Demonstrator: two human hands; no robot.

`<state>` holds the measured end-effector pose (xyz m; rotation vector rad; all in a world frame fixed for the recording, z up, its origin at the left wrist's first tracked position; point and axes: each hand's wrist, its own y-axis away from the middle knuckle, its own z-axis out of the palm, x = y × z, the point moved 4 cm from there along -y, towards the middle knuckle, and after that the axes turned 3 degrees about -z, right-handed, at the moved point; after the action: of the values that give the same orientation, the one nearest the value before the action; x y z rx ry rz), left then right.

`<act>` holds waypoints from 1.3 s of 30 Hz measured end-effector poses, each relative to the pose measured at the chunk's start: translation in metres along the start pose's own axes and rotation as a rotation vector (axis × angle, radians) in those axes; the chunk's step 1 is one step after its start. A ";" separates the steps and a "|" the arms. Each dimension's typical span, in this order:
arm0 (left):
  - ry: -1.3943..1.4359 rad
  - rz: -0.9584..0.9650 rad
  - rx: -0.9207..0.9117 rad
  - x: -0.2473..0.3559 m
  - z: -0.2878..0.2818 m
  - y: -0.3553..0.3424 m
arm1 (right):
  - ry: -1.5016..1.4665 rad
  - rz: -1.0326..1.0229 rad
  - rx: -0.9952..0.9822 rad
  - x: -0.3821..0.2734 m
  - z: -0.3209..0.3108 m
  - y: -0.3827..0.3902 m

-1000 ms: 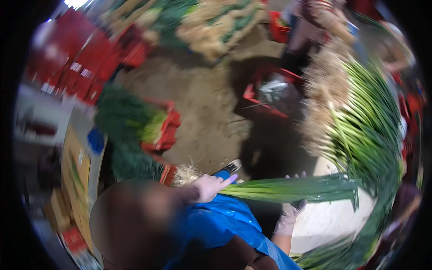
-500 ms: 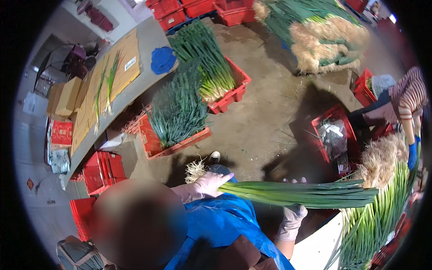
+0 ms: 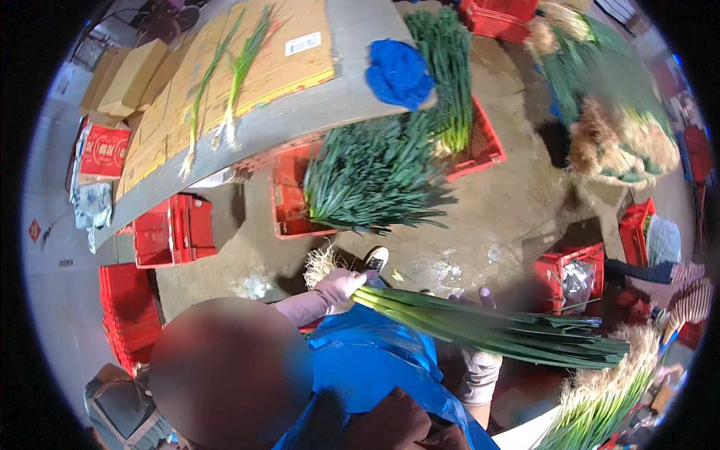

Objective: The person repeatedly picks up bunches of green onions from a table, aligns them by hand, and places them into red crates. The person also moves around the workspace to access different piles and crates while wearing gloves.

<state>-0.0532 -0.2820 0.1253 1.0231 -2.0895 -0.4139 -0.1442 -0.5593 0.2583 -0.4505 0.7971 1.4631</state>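
Observation:
A long bunch of green onions (image 3: 420, 315) lies crosswise in front of me, pale roots (image 3: 322, 264) at the left, dark leaves at the right. My left hand (image 3: 341, 289), gloved pale pink, is closed around the white part beside the roots. My right hand (image 3: 480, 364), gloved alike, holds the leafy part from beneath, fingertips showing above it and its palm hidden. A blue plastic apron (image 3: 367, 352) is below the bunch. More green onions with roots (image 3: 600, 405) are piled at my lower right.
A grey table (image 3: 277, 127) carries cardboard, loose onions and blue cloth (image 3: 397, 71). Red crates (image 3: 292, 214) of onions stand beneath its edge and beyond; empty ones (image 3: 127, 300) are stacked left. Bundles (image 3: 622, 142) lie upper right. A striped-sleeved person (image 3: 686, 300) works right; another person (image 3: 124, 405) is lower left.
The view has swung leftward, bringing the table to the upper middle and shifting the worker and pile rightward. Both hands still hold the bunch, now tilted slightly down toward the right.

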 end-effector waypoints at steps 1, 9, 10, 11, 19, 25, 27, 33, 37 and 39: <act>0.000 0.005 0.079 -0.013 -0.008 0.007 | 0.060 0.022 -0.046 0.001 0.017 -0.013; 0.203 -0.074 0.320 -0.090 -0.027 0.044 | 0.127 0.319 -0.288 0.047 0.092 -0.081; 0.187 -0.085 0.344 -0.102 -0.031 0.047 | 0.198 0.341 -0.315 0.055 0.098 -0.090; 0.207 -0.083 0.420 -0.114 -0.034 0.050 | 0.275 0.365 -0.341 0.062 0.103 -0.100; 0.190 -0.116 0.618 -0.274 -0.023 0.015 | 0.501 0.305 -0.513 0.174 0.186 -0.174; 0.100 -0.246 0.680 -0.401 -0.036 -0.046 | 0.639 0.006 -0.668 0.293 0.187 -0.251; 0.065 -0.279 0.630 -0.425 -0.045 -0.067 | 0.734 -0.104 -0.690 0.320 0.179 -0.270; 0.136 -0.445 0.433 -0.487 -0.046 -0.127 | 0.926 -0.077 -0.698 0.374 0.171 -0.335; 0.155 -0.558 0.446 -0.501 -0.045 -0.165 | 1.077 -0.020 -0.599 0.408 0.176 -0.374; 0.154 -0.598 0.431 -0.500 -0.040 -0.181 | 1.178 0.031 -0.492 0.430 0.177 -0.406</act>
<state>0.2683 -0.0050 -0.1968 1.8839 -1.7389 -0.1585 0.2554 -0.1711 -0.0073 -1.7678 1.3290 1.3399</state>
